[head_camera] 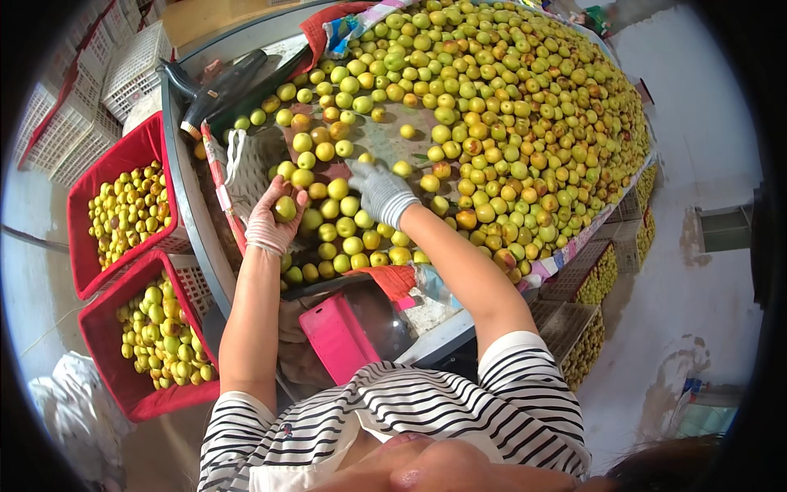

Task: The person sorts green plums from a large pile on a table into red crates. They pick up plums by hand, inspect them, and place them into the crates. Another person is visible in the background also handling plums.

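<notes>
My left hand (275, 218), in a pale glove that leaves the fingers bare, is turned palm up with its fingers curled around one yellow-green fruit (284, 209), probably a jujube. To its right, my right hand (382, 189) wears a grey knit glove and reaches palm down over the loose fruit. Its fingers are slightly spread near a yellow fruit (367, 158); its palm side is hidden. Between and below my hands lies a cluster of fruit (345, 226). A large heap of yellow-green and brown-blushed fruit (529, 123) fills the right side of the sorting table.
Two red-lined crates (77, 237) (98, 344) of fruit stand at the left, beyond the table's grey rim (190, 203). A black hair-dryer-like blower (224, 92) lies at the upper left. A pink case (338, 338) sits before me. Plastic crates (569, 320) stand at right.
</notes>
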{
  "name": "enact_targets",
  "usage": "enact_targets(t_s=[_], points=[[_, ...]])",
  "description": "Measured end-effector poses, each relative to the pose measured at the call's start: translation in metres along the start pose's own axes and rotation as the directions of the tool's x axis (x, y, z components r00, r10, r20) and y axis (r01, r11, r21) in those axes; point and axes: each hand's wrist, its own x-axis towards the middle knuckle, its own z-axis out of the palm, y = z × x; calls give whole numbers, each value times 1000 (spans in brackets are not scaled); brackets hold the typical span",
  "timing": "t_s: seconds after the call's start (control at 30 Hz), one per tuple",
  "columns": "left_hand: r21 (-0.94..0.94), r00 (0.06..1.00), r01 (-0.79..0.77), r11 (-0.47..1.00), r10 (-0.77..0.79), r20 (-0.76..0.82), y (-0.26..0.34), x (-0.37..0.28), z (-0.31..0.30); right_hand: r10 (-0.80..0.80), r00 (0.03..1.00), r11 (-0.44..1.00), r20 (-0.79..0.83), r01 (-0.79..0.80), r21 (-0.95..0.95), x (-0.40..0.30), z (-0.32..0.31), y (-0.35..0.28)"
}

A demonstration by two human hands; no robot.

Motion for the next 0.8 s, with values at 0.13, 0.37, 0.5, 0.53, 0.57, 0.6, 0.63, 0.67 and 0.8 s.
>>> enact_targets(t_s=[0.13, 0.37, 0.5, 0.53, 0.57, 0.6, 0.63, 0.67, 0.8], points=[[-53, 999, 34, 998, -35, -12, -1, 7, 3, -66, 994, 966, -81, 84, 244, -29, -43, 19], [19, 984, 119, 993, -121, 133, -11, -1, 17, 627, 749, 763, -214, -533, 366, -61, -85, 143], [14, 983, 148, 989, -149, 103, -6, -2, 15, 539, 842, 834, 19, -536, 134, -36, -81, 101], [9, 986, 143, 990, -143, 89, -4, -1, 12, 570, 818, 821, 80, -570, -20, -26, -87, 69], [9, 986, 143, 990, -144, 86, -3, -2, 12, 609, 783, 790, 129, -586, -180, -19, -90, 40], [8, 985, 146, 989, -147, 92, -4, -1, 15, 596, 775, 793, 212, -527, -304, -15, -80, 33], [3, 985, 145, 989, -145, 96, -4, -1, 16, 614, 742, 784, 271, -532, -320, -13, -63, 31], [-11, 982, 152, 988, -150, 112, -4, 2, 15, 615, 740, 786, 272, -549, -284, -16, -59, 36], [1, 990, 119, 993, -119, 77, -6, 6, 9, 497, 803, 868, 329, -467, -171, -31, -56, 21]])
